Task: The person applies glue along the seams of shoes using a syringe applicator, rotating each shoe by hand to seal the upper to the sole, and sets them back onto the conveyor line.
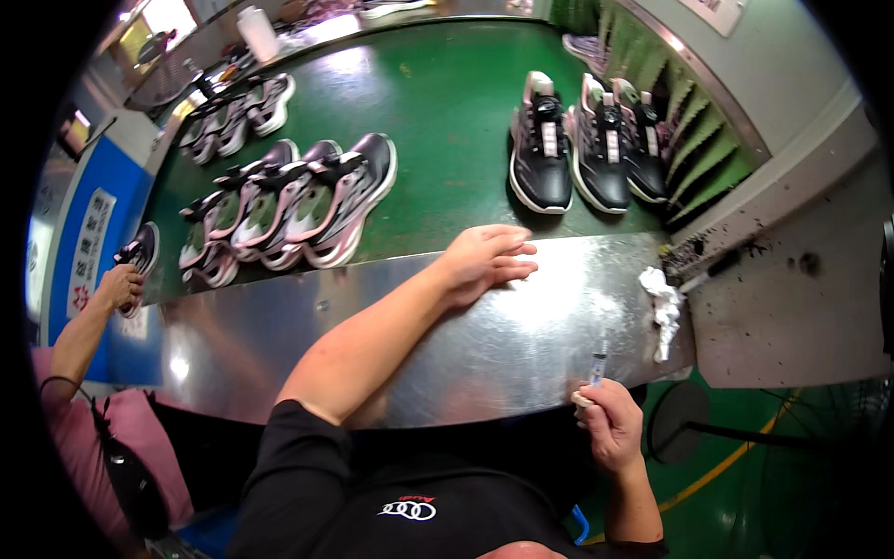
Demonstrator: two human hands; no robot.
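Note:
My left hand (pixel 480 265) rests at the far side of the metal ledge (pixel 410 345), palm down, its fingers stretched out with nothing held. Closest to it are three black shoes (pixel 543 154) with pale straps, side by side on the green surface at the right. Close to the ledge's front edge, my right hand (pixel 615 424) is closed around a slim, clear syringe-like tool (pixel 598 365) with a blue mark, its thin tip pointing away from me. Something whitish shows between those fingers, too small to make out.
Several black, grey and pink shoes (pixel 317 205) stand in rows on the green belt (pixel 447 102) at the left. Crumpled white tissue (pixel 662 312) lies on the ledge's right end. A co-worker's hand (pixel 121 287) holds a shoe at far left. Green bristly strips (pixel 698 140) hang at the right.

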